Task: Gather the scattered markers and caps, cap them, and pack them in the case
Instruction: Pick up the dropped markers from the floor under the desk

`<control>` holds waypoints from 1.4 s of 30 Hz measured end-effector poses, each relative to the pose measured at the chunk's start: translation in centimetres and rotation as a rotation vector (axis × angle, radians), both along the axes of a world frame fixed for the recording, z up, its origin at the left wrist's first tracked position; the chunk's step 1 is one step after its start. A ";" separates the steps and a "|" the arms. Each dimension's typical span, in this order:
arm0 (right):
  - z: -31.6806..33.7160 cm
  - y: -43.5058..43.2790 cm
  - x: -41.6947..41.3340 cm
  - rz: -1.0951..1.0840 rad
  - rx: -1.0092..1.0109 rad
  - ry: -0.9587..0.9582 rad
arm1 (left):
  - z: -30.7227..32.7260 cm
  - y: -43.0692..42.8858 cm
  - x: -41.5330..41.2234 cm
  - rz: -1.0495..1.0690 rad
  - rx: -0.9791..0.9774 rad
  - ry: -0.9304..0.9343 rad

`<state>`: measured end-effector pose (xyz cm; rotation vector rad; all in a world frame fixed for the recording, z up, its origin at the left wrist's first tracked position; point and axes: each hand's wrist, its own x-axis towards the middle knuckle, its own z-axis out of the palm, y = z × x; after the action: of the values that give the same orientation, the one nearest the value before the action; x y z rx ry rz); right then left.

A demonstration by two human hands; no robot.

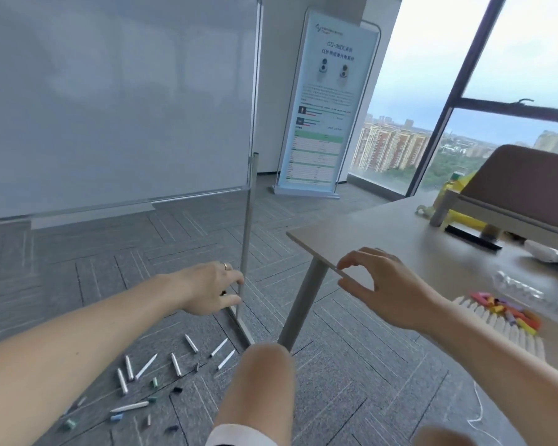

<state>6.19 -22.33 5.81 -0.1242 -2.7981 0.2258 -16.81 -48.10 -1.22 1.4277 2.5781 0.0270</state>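
Several white markers [145, 366] and small coloured caps [116, 416] lie scattered on the grey carpet at lower left. A clear marker case [503, 326] lies open on the table at right, with a row of white markers and loose coloured caps in it. My left hand [210, 288] hovers over the floor beside the whiteboard's leg, fingers curled around something small and dark that I cannot identify. My right hand [380, 284] touches the table's near edge, fingers apart and holding nothing.
A whiteboard on a metal stand [245, 252] rises at left, its foot next to the markers. The table [384, 233] has a grey leg [300, 304] close to my knee [264, 375]. A banner [322, 107], a chair and a yellow bottle stand behind.
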 end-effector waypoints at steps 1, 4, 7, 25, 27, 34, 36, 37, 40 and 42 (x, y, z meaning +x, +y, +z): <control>-0.1 -0.4 -0.5 0.013 -0.003 -0.006 | -0.4 -0.7 -0.1 0.020 0.003 -0.007; -0.8 -1.6 -2.6 0.049 -0.003 -0.033 | -1.4 -2.7 -1.1 0.096 0.016 -0.006; -1.7 -2.9 -4.6 0.091 -0.007 -0.069 | -2.4 -5.1 -2.3 0.214 0.035 -0.023; -9.9 -8.5 -13.9 0.350 -0.131 -0.171 | -10.4 -18.4 -2.1 0.688 0.063 -0.101; -10.9 -8.1 -13.4 0.336 -0.146 -0.180 | -11.1 -18.5 -2.1 0.700 0.074 -0.109; -11.2 -5.1 -12.0 0.259 -0.142 -0.210 | -11.1 -15.8 -2.9 0.684 0.168 -0.147; -11.7 -4.8 -11.8 0.243 -0.154 -0.208 | -11.4 -15.3 -3.0 0.681 0.171 -0.148; -12.0 -4.7 -11.7 0.237 -0.159 -0.211 | -11.6 -15.1 -2.9 0.682 0.165 -0.150; -12.9 -4.3 -11.8 0.227 -0.164 -0.239 | -12.0 -14.7 -3.2 0.687 0.154 -0.150; -13.3 -4.0 -12.2 0.230 -0.169 -0.236 | -11.9 -14.5 -3.7 0.689 0.161 -0.147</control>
<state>-6.06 -26.30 -7.46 0.1420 -3.0230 0.5362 -20.49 -62.63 -13.15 0.4836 2.8449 0.4239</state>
